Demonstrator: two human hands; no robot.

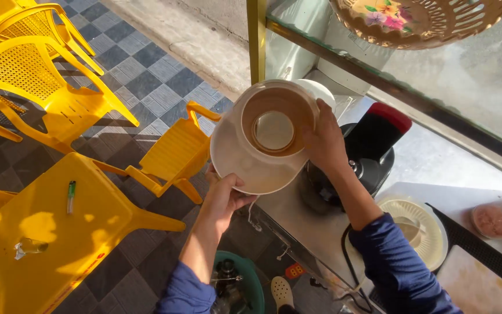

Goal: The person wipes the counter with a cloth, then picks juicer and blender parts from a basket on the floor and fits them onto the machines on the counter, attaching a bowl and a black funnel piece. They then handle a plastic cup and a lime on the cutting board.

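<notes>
Both hands hold a cream juicer lid (245,163) above the worktop's (303,224) left edge, left hand (223,197) gripping its near rim, right hand (323,142) gripping its far side, over the black juicer (367,157).

Hands up at the counter edge, juicer cover (261,152) between them.
Left hand (223,197) under its rim, right hand (325,142) on its far side; juicer base (362,152) just right, chairs (59,93) and table (42,232) well left.

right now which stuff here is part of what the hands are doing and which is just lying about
In use: left hand, right hand, white juicer cover, black juicer base.
Lying about: woven basket, green lighter, yellow chairs, white strainer.
</notes>
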